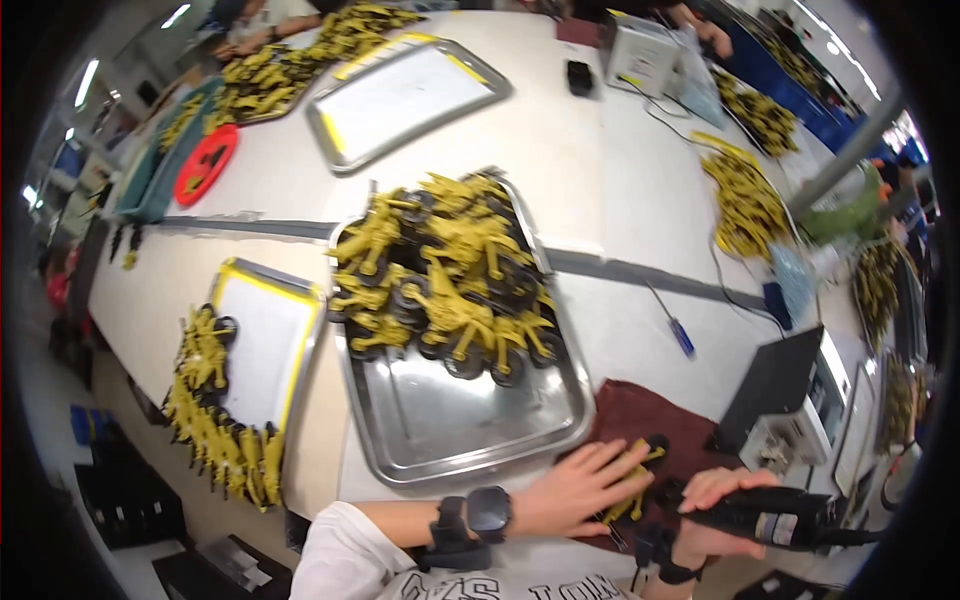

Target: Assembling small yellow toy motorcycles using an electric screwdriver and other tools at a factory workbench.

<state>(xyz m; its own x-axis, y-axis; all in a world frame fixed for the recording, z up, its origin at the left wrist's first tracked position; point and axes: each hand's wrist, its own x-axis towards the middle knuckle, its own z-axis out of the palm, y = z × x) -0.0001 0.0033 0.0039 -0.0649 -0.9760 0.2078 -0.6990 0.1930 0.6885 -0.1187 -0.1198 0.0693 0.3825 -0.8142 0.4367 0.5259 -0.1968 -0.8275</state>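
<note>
My left hand (585, 492) reaches over a yellow-and-black wheeled piece (636, 505), holding it down on a dark red cloth (690, 440). Its fingers extend along the piece, and part of it is hidden beneath them. A black wheel pokes out past the fingertips. My right hand (722, 512) is closed around a black electric screwdriver (770, 517), which lies level with its front end toward the piece. The contact between tool and piece is too blurred to make out. Beyond my left hand, a metal tray (455, 470) bears a heap of similar yellow-and-black pieces (450, 270).
On the left, a yellow-edged tray (265, 330) has several pieces along its side. A blue-handled screwdriver (682, 337) lies right of the metal tray. A black-and-white box-shaped device (800, 420) stands at the right. Farther off are a white-lined tray (410, 100) and a red dish (207, 166).
</note>
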